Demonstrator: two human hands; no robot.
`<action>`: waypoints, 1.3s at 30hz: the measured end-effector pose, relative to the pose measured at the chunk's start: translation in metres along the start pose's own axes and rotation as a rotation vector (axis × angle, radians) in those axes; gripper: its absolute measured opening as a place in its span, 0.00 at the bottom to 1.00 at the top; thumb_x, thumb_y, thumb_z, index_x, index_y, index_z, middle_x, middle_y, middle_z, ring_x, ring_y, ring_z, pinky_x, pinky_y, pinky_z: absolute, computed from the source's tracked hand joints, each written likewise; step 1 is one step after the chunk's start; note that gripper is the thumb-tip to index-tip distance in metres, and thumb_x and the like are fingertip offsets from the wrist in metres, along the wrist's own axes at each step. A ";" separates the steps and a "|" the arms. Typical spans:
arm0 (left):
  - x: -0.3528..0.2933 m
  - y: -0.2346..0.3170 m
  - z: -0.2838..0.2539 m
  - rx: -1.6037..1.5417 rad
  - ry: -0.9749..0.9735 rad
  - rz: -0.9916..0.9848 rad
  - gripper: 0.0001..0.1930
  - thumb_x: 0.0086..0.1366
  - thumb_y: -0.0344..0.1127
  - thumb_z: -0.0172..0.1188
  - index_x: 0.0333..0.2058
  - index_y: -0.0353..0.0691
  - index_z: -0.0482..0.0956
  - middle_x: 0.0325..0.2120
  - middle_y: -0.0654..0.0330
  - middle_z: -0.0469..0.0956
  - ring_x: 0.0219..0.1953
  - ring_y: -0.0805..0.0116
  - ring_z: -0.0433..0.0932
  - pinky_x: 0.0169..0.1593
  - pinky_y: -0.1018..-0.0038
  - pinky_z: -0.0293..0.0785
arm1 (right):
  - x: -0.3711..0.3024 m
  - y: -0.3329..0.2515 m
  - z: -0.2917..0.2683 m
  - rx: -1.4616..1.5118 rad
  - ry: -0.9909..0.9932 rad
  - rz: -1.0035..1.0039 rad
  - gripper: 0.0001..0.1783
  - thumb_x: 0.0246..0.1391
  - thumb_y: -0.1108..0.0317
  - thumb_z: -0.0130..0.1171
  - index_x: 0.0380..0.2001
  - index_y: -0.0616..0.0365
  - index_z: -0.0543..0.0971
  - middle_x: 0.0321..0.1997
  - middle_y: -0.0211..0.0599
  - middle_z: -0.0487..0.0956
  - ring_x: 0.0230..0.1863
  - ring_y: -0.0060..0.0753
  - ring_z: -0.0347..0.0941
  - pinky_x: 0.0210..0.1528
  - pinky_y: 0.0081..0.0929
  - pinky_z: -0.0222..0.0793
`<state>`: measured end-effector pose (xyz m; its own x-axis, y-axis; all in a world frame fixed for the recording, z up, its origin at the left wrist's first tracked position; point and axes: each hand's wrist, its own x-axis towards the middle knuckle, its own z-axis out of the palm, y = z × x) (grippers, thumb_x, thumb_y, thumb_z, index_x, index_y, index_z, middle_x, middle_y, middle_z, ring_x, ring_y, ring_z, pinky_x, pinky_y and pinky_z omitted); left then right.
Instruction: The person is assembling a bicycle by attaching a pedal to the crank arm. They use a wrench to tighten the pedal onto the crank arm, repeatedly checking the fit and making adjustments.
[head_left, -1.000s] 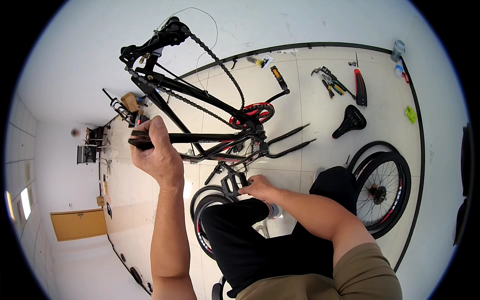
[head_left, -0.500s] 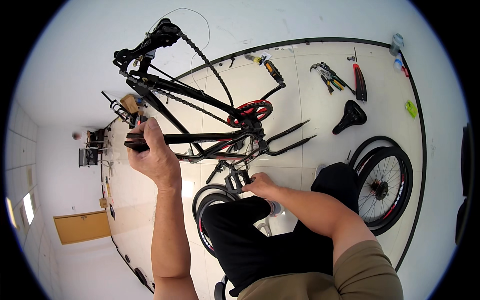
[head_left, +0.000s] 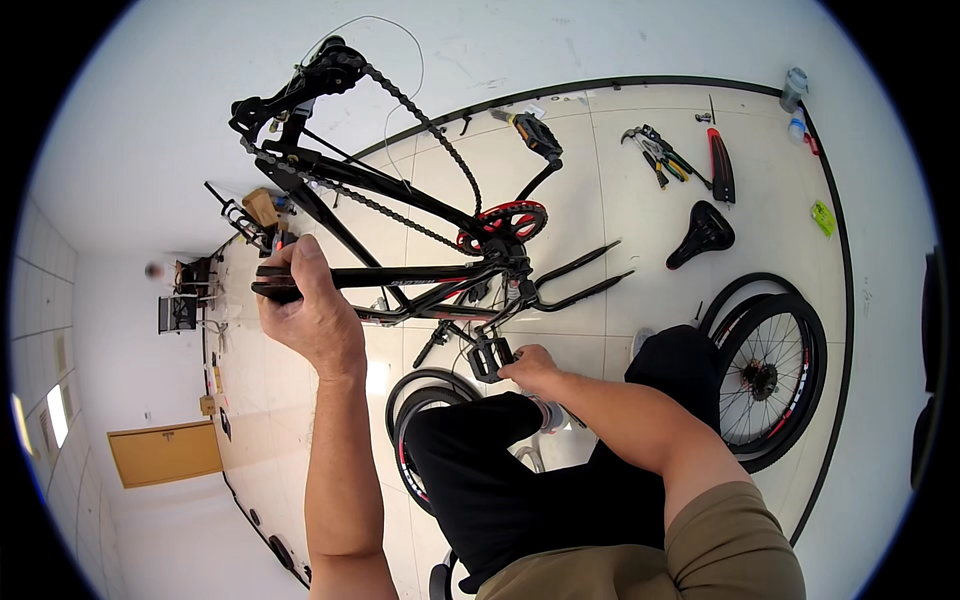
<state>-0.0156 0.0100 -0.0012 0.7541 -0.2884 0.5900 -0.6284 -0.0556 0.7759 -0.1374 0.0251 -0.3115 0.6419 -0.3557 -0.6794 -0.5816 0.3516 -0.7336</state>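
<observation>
The person's left hand [head_left: 315, 318] is wrapped tightly round the end of a black tube on the bike frame [head_left: 430, 272], and the right hand [head_left: 533, 372] has its fingers closed on the edge of the near pedal [head_left: 488, 359]. From here I see the frame out in front of the person, above the knees. Its long axis slants from far left to near right: the rear end with the gear mechanism [head_left: 340, 68] points away and to the left, and the two prongs of the fork [head_left: 590, 291] point right. The red chainring [head_left: 508, 228] sits between those ends, with the chain [head_left: 430, 126] looping back from it. The far pedal [head_left: 535, 135] stands out on the other side.

Under it all is a pale tiled floor [head_left: 262, 400]. Some wheels [head_left: 765, 372] lie by the right knee, and another tyre [head_left: 398, 448] shows beside the left leg. Off to the right are a black saddle [head_left: 700, 236], a bunch of hand tools [head_left: 662, 160] and a red-and-black mudguard [head_left: 720, 168]. Two bottles stand near the white wall [head_left: 640, 40]; across the room, on the left, are a chair [head_left: 177, 314] and a yellow-brown door [head_left: 165, 453].
</observation>
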 end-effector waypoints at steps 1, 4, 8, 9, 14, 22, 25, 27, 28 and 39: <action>0.000 -0.001 0.000 0.001 0.005 0.009 0.13 0.65 0.36 0.66 0.33 0.31 0.76 0.24 0.67 0.71 0.27 0.81 0.65 0.34 0.82 0.63 | 0.001 0.001 0.000 0.002 -0.002 0.004 0.20 0.40 0.62 0.73 0.34 0.66 0.82 0.34 0.50 0.83 0.37 0.45 0.81 0.41 0.38 0.75; 0.001 -0.002 0.001 0.001 0.012 0.026 0.13 0.65 0.37 0.66 0.33 0.31 0.76 0.24 0.67 0.71 0.27 0.81 0.65 0.34 0.82 0.63 | 0.007 0.006 0.001 0.009 0.010 0.009 0.19 0.40 0.63 0.72 0.33 0.66 0.83 0.32 0.48 0.82 0.35 0.43 0.80 0.40 0.37 0.74; 0.002 0.001 0.002 -0.003 0.008 0.015 0.13 0.65 0.37 0.66 0.33 0.31 0.76 0.24 0.67 0.71 0.27 0.81 0.65 0.34 0.82 0.63 | 0.014 0.015 0.004 0.010 0.042 -0.002 0.17 0.39 0.64 0.71 0.30 0.66 0.82 0.27 0.44 0.81 0.30 0.38 0.78 0.36 0.36 0.73; 0.002 0.001 0.002 -0.002 0.010 0.012 0.14 0.65 0.37 0.66 0.33 0.31 0.76 0.24 0.67 0.71 0.27 0.81 0.65 0.34 0.82 0.63 | 0.015 0.016 0.003 0.006 0.041 -0.004 0.17 0.39 0.64 0.71 0.30 0.66 0.82 0.27 0.44 0.81 0.30 0.39 0.78 0.36 0.36 0.73; 0.001 0.001 0.000 0.027 -0.009 0.011 0.14 0.65 0.38 0.66 0.33 0.31 0.76 0.24 0.67 0.71 0.27 0.81 0.65 0.34 0.82 0.63 | 0.022 0.023 0.001 -0.037 0.089 0.040 0.19 0.40 0.64 0.70 0.34 0.67 0.83 0.36 0.56 0.83 0.40 0.53 0.82 0.43 0.41 0.77; 0.002 0.000 0.001 0.019 0.013 0.015 0.13 0.65 0.37 0.66 0.33 0.32 0.76 0.24 0.68 0.71 0.27 0.81 0.65 0.34 0.83 0.63 | 0.026 0.027 -0.010 -0.003 0.108 0.121 0.18 0.39 0.69 0.64 0.35 0.70 0.82 0.38 0.58 0.82 0.41 0.56 0.81 0.44 0.42 0.76; 0.002 0.000 0.002 -0.006 0.001 0.015 0.12 0.65 0.36 0.66 0.33 0.32 0.77 0.24 0.68 0.71 0.27 0.82 0.66 0.33 0.83 0.63 | 0.025 0.026 -0.011 0.015 0.115 0.121 0.18 0.39 0.70 0.65 0.35 0.70 0.82 0.38 0.58 0.82 0.41 0.56 0.81 0.45 0.42 0.76; 0.002 0.000 0.002 -0.023 -0.009 0.001 0.11 0.65 0.35 0.66 0.32 0.32 0.77 0.24 0.68 0.72 0.27 0.82 0.66 0.33 0.83 0.64 | 0.023 0.025 -0.012 0.017 0.128 0.118 0.17 0.39 0.70 0.65 0.35 0.70 0.82 0.38 0.58 0.82 0.42 0.55 0.81 0.45 0.42 0.76; 0.002 0.000 0.001 -0.032 -0.011 0.003 0.11 0.64 0.35 0.66 0.32 0.32 0.77 0.23 0.68 0.72 0.27 0.82 0.66 0.33 0.83 0.64 | 0.022 0.025 -0.012 0.017 0.129 0.124 0.18 0.40 0.70 0.65 0.36 0.70 0.82 0.39 0.58 0.82 0.43 0.55 0.81 0.45 0.41 0.76; 0.001 -0.002 0.001 -0.061 0.003 0.008 0.11 0.63 0.34 0.68 0.31 0.32 0.77 0.25 0.66 0.75 0.29 0.81 0.69 0.35 0.83 0.66 | 0.043 0.057 -0.021 -0.070 0.303 0.134 0.19 0.44 0.66 0.69 0.38 0.69 0.81 0.38 0.57 0.82 0.42 0.53 0.81 0.44 0.43 0.77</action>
<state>-0.0136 0.0091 -0.0021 0.7498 -0.2857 0.5968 -0.6216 0.0049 0.7833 -0.1536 0.0111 -0.3826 0.3857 -0.5550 -0.7370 -0.6905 0.3562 -0.6296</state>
